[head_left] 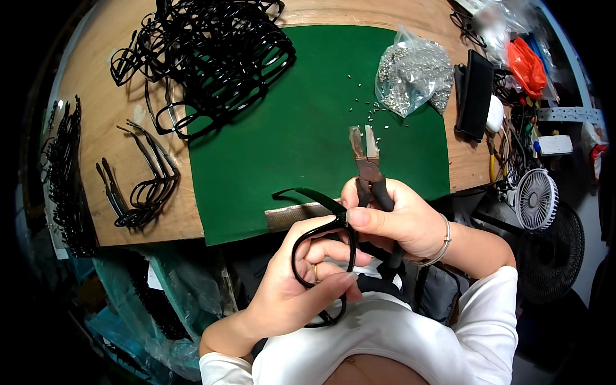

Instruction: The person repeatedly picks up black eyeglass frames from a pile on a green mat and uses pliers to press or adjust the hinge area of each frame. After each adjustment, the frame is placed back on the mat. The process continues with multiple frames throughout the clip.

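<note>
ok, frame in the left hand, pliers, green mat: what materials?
Eyeglass frame: likely glossy black plastic, thin with sheen. Pliers: bare dull metal jaws, brownish as if worn; black grips, probably rubber or plastic. Green mat: matte, no glare, looks like felt or cloth.

Ahead of hands (359,244): open green mat (282,141). Forward-right: screw bag (414,77), loose screws (372,109). Forward-left: frame pile (205,51). Far left: temple pieces (144,186).

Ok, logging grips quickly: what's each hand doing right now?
Left hand: closed on black glasses frame.
Right hand: closed on pliers.
</note>
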